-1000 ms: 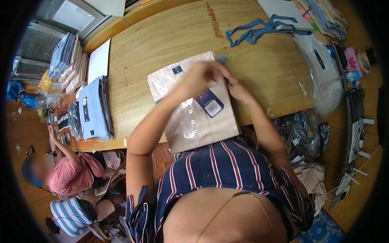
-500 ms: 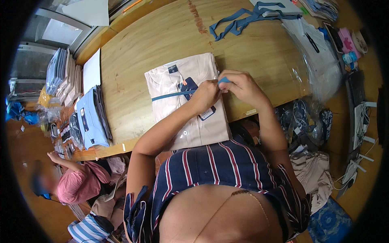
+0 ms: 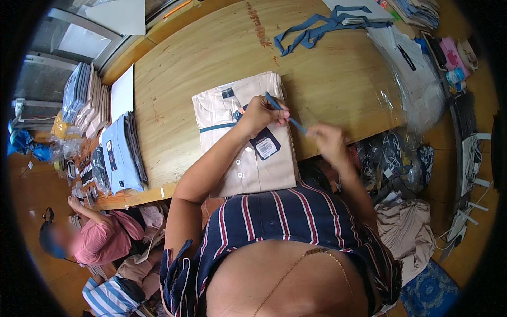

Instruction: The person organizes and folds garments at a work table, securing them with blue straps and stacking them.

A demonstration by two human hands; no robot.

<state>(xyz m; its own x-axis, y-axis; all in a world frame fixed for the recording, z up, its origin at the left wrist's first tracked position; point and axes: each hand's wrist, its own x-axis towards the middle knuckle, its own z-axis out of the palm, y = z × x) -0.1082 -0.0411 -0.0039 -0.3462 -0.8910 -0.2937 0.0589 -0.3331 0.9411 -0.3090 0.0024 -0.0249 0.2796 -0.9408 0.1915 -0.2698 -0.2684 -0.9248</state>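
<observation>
A folded beige shirt lies at the table's near edge, its buttoned placket facing up. A blue fabric strip runs across it, and a dark tag with a white label rests on its front. Over the shirt's right side, my left hand pinches the strip, whose short end sticks up past the fingers. From there the strip stretches taut to my right hand, which is blurred and closed at its other end, off the shirt's right edge.
More blue strips lie at the table's far side. Folded blue shirts are stacked at the left edge, with beige stacks beyond. Clear plastic bags cover the right corner. A person in pink sits at lower left.
My hands, close together before, have moved apart. The right hand has swung right and toward me, drawing the strip out straight. The tag's white label now shows more fully.
</observation>
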